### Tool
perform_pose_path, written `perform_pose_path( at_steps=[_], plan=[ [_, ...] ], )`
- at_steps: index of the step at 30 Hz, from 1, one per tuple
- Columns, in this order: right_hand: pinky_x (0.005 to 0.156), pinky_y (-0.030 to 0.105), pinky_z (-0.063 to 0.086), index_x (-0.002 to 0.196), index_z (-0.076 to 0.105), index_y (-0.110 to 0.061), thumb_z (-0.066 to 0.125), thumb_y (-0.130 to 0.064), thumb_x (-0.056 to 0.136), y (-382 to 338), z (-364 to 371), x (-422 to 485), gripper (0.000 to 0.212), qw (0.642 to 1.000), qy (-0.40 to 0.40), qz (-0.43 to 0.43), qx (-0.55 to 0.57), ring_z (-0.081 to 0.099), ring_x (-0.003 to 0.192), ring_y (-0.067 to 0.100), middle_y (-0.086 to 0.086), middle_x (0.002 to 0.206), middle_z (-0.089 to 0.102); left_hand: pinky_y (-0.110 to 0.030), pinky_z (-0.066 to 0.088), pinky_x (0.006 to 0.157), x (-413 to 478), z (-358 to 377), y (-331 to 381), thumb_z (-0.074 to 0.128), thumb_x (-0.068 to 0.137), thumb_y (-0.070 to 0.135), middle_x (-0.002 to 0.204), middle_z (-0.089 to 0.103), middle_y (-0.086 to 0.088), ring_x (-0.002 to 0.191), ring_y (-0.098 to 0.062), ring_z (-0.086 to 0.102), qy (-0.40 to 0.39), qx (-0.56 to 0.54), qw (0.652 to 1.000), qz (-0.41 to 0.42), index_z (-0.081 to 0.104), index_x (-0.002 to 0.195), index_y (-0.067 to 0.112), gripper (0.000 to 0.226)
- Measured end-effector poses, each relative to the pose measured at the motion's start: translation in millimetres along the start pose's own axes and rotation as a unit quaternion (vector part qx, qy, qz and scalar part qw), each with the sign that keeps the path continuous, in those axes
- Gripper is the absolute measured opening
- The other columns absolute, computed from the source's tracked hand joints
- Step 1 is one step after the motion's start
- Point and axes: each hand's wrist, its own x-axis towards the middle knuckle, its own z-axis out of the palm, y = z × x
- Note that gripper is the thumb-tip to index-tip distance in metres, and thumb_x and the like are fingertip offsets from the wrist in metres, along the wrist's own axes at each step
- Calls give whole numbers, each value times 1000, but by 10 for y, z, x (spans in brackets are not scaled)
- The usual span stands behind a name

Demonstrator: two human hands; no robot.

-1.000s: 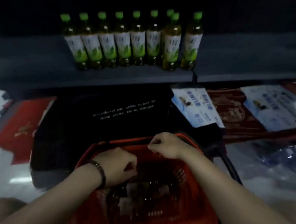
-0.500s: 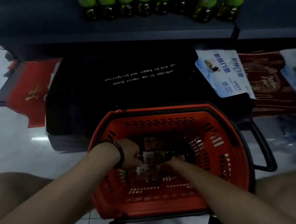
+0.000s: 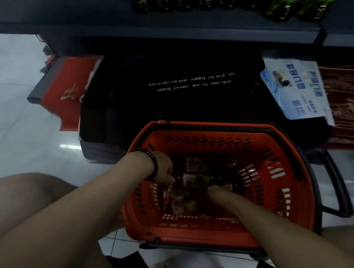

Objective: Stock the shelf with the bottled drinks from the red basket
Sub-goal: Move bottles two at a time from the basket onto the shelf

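Both hands are down in the red basket (image 3: 194, 135) at lower centre: my left hand (image 3: 162, 169) and right hand (image 3: 219, 193) touch the bottled drinks (image 3: 195, 180) lying in its bottom; blur hides whether they grip.

Red basket (image 3: 209, 141), labelled bottles (image 3: 195, 179) lying inside (dim)
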Motion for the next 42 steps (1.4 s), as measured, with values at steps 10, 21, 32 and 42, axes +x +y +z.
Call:
perform_pose_path(
  at_steps=[10,21,32,42],
  plan=[
    [70,43,59,107,62,-6,93,-24,60,-41,-187,-513,60,954,65,-195,219,76,87,39,22,97,78,-38,45,103,-231,139,110,35,89,89,125,68,2,107,-17,56,-13,-187,982,-20,66,127,21,84],
    [91,20,57,122,56,-30,98,-28,66,-159,49,-705,70,954,92,-279,63,69,101,1,-11,110,72,-53,62,97,174,504,426,86,71,59,100,84,-7,98,-27,80,231,-744,627,22,81,104,14,56],
    [104,33,48,141,58,-11,60,-37,95,139,-183,-49,53,928,165,-129,-308,62,126,36,18,139,63,-19,45,69,203,451,-29,93,77,35,103,66,13,100,-13,66,380,-525,761,-36,56,128,28,63],
    [105,43,46,141,52,-12,32,-48,89,170,-54,474,67,895,268,-107,-342,53,128,42,23,144,47,-20,47,72,303,332,-119,90,79,42,114,65,10,103,-13,65,378,-526,761,-42,53,134,25,68]
  ],
)
